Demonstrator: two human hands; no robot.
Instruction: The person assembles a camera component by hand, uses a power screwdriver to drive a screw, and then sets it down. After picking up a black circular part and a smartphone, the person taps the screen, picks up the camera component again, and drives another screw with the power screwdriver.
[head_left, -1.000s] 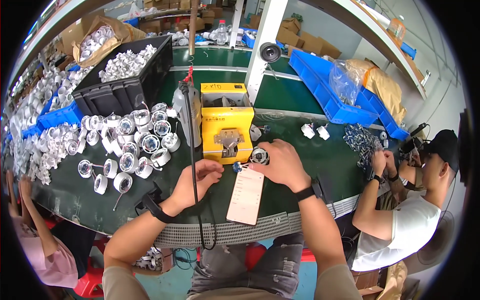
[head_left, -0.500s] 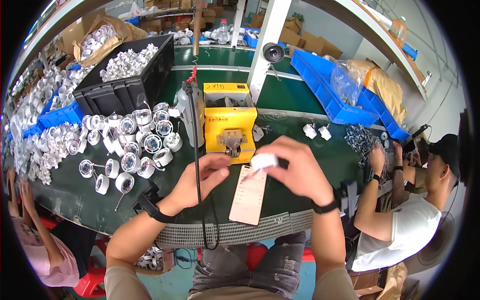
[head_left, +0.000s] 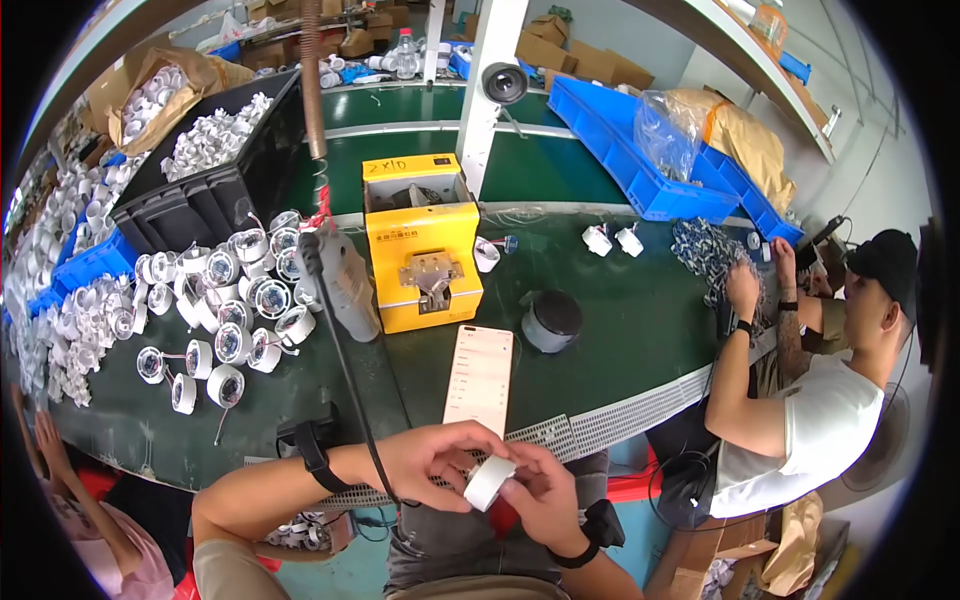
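Over the near table edge, above my lap, my left hand and my right hand close around a short white plastic cylinder. The left fingers curl about its left side; my right thumb and fingers pinch its right side. A lit phone lies just beyond the hands. Behind it stands a yellow box with a metal bracket on its front. To the box's left is a grey hanging power screwdriver, its black cable running down past my left wrist. Many white round housings with wires lie at left.
A dark round jar stands right of the phone. Two small white parts lie farther back. A black crate of white pieces stands at far left, blue trays at back right. A co-worker sits at right, handling small parts.
Both hands have come back from beside the phone and yellow box to the near table edge, bringing the white cylinder. My left hand now meets it too. The dark jar has come into sight.
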